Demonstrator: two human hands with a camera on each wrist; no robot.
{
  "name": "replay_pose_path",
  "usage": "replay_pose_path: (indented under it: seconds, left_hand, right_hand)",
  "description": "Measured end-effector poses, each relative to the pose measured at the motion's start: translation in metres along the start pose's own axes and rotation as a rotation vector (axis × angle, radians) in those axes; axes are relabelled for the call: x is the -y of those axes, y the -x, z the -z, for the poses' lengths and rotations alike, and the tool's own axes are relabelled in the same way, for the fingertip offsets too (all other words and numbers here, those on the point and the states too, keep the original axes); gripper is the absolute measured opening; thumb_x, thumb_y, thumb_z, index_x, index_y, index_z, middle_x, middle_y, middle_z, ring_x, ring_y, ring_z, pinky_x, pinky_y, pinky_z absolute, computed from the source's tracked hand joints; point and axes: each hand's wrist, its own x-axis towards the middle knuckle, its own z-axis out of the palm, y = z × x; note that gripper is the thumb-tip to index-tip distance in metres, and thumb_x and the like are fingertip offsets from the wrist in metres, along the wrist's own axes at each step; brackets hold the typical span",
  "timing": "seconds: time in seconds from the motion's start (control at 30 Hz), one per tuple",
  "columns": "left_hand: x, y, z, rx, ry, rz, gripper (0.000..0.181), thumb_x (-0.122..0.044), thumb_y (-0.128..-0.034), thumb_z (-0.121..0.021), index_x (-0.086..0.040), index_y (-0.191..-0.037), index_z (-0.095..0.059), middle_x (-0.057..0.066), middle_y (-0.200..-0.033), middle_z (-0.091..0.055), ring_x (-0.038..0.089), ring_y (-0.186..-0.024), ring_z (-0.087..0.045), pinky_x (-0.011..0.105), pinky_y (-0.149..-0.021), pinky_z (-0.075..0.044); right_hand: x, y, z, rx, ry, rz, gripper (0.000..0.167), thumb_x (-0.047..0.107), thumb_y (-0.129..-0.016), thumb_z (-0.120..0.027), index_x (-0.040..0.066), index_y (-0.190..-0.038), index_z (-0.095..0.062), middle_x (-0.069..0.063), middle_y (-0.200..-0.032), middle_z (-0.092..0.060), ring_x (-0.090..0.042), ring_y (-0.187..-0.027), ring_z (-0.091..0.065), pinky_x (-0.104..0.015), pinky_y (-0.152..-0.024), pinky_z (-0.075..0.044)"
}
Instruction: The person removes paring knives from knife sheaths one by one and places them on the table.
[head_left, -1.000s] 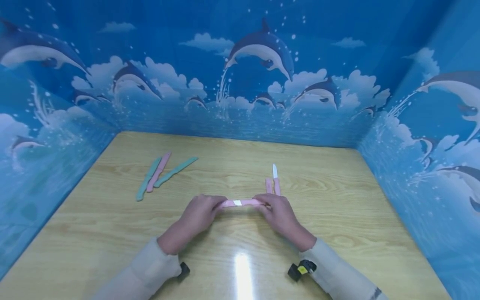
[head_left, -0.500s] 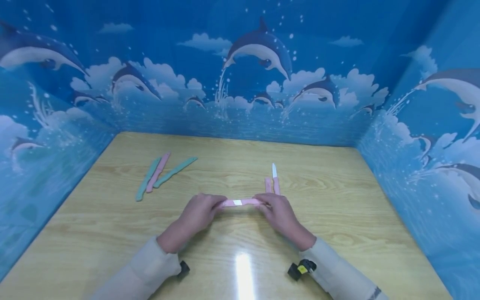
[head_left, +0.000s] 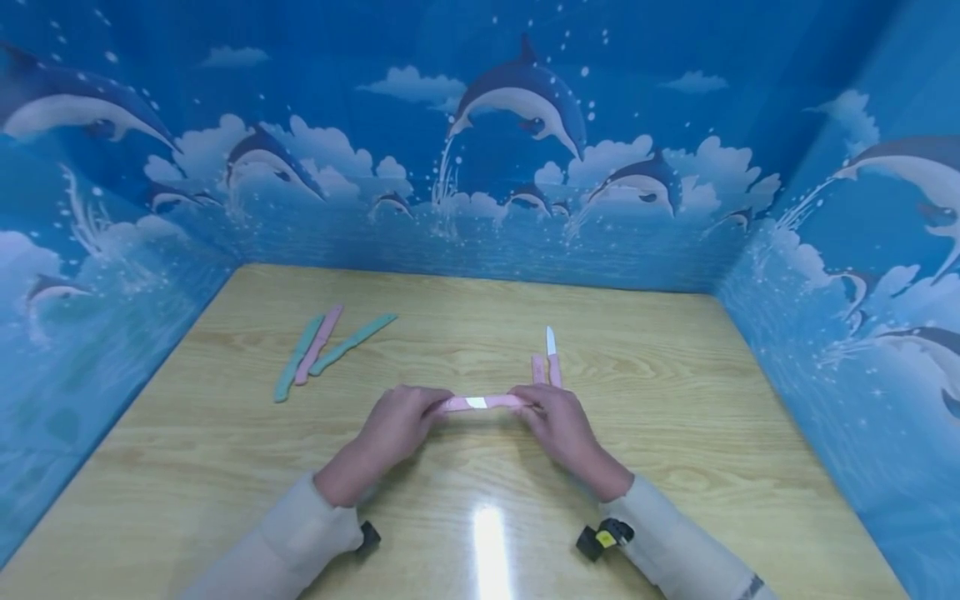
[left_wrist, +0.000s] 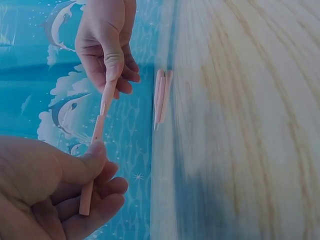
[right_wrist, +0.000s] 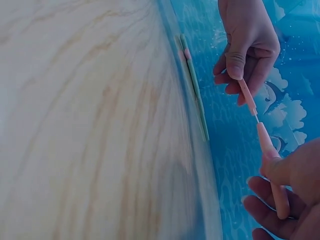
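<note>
My left hand (head_left: 402,423) pinches a pink knife sheath (left_wrist: 98,131) between thumb and fingers. Facing it, my right hand (head_left: 557,422) grips the pink handle (right_wrist: 266,138) of a small knife. A short stretch of white blade (head_left: 476,402) shows between sheath and handle; the remainder of the blade is hidden inside the sheath. Both hands hold the knife level above the table. Just beyond the right hand lie another pink knife (head_left: 553,367) with its white blade bare and a separate pink sheath (head_left: 537,369).
To the left on the wooden table (head_left: 660,367) lie two green sheathed knives, one upright in view (head_left: 298,358) and one slanted (head_left: 352,344), with a pink sheathed knife (head_left: 318,344) between. Blue dolphin-printed sheeting (head_left: 480,233) walls the back and sides.
The strip of bare blade between sheath and handle has become slightly longer. Both hands otherwise stay almost in place, and the things on the table have not moved.
</note>
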Motion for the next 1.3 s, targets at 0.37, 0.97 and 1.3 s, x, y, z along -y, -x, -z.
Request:
replay_pose_path:
  seconds: [0.37,0.97,1.3]
  left_hand:
    - [0.0017,0.0027,0.0019,0.002,-0.009,0.024,0.025,-0.011,-0.0866,-0.072,-0.011,-0.112,-0.072,0.008,-0.104,-0.073,0.025,-0.092,-0.07,0.04,-0.082,-0.058]
    - [0.008,0.0046,0.004,0.017,-0.01,0.037,0.023,-0.012,-0.0891,-0.07,-0.011,-0.112,-0.072,0.007,-0.103,-0.073,0.022,-0.089,-0.07,0.036,-0.078,-0.058]
    - [0.0092,0.0034,0.0088,0.037,-0.015,0.057,0.024,-0.013,-0.0907,-0.068,-0.011,-0.114,-0.071,0.008,-0.108,-0.072,0.024,-0.096,-0.069,0.04,-0.084,-0.057]
  right_hand:
    - [0.0002,0.0016,-0.0028,-0.021,0.026,0.021,0.02,0.011,-0.08,-0.077,0.01,-0.101,-0.075,-0.006,-0.097,-0.074,-0.023,-0.09,-0.069,-0.046,-0.087,-0.054]
    - [0.0002,0.0023,-0.0027,0.038,-0.013,-0.043,0.021,0.009,-0.084,-0.075,0.007,-0.104,-0.073,-0.007,-0.097,-0.074,-0.017,-0.078,-0.067,-0.036,-0.073,-0.058]
    - [-0.0006,-0.0001,-0.0056,0.064,-0.006,-0.078,0.023,0.012,-0.085,-0.074,0.007,-0.107,-0.072,-0.008,-0.1,-0.073,-0.022,-0.09,-0.067,-0.041,-0.082,-0.056]
